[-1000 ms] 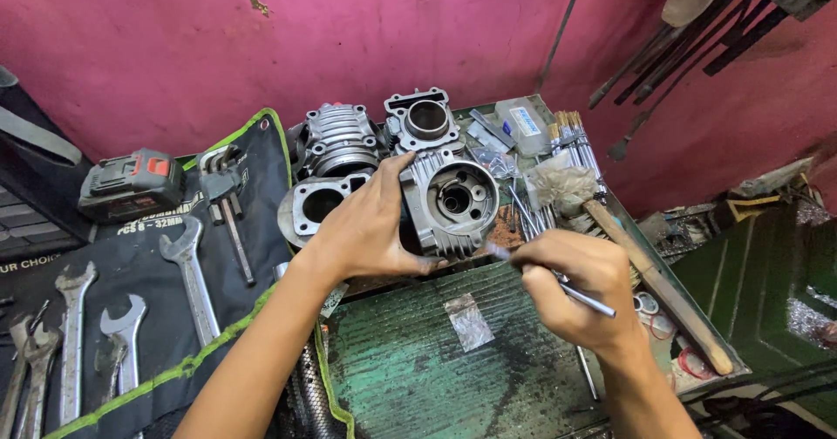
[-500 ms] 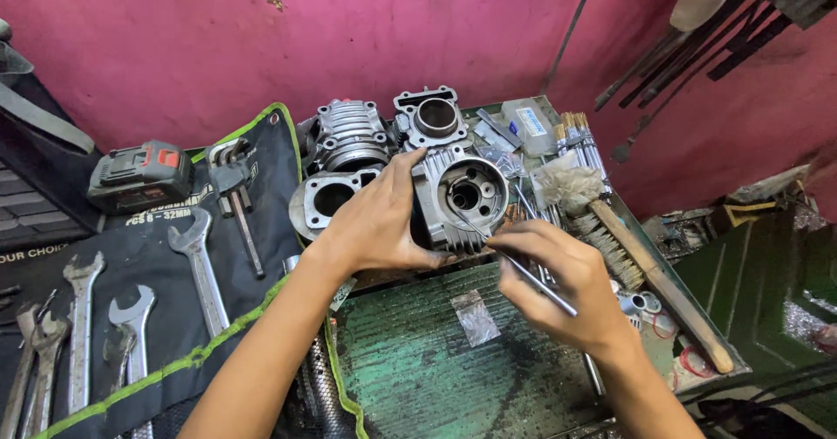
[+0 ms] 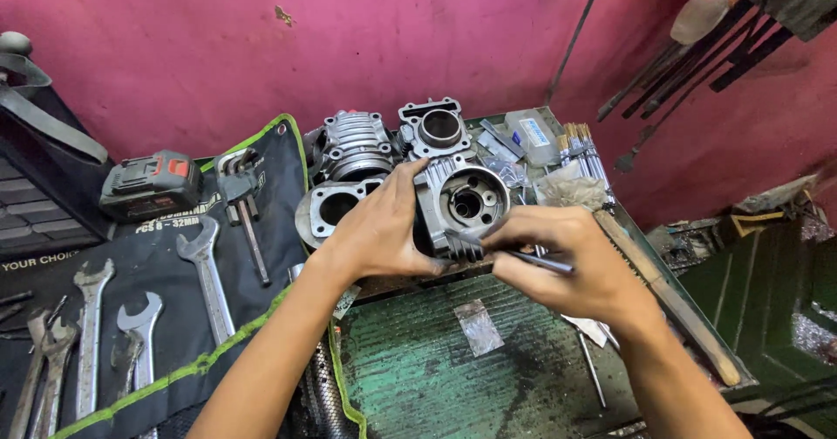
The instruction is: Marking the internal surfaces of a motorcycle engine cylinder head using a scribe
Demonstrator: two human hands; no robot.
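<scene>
My left hand [image 3: 384, 230] was clamped around the side of the engine cylinder [image 3: 462, 199], thumb and fingers wrapped on its finned body so it stood tilted up on the edge of the green bench [image 3: 410, 369] with the round bore facing me. I held it that way, I think, so I could see into the opening and keep the casting from rolling while I worked at its lower edge.

My right hand [image 3: 567, 260] was closed in a pinch on a thin metal tool [image 3: 536, 260], a pick or scraper by the look of it, gripped like a pen. Its tip lay against the fins at the bottom of the cylinder, just beside my left thumb, where a fine point could get into the narrow gaps.

Behind the cylinder sat three more engine parts: a ribbed cylinder [image 3: 353, 147], a square-topped one [image 3: 436, 129] and a flat-faced one [image 3: 336, 208], set close together at the back, probably so they stayed out of the way but within reach. A long wooden-handled brush [image 3: 649, 269] lay along the right edge. To my left the wrenches [image 3: 205, 273] were laid out in a row on a dark tool roll [image 3: 166, 334], with a battery pack [image 3: 148, 184] at its top.
</scene>
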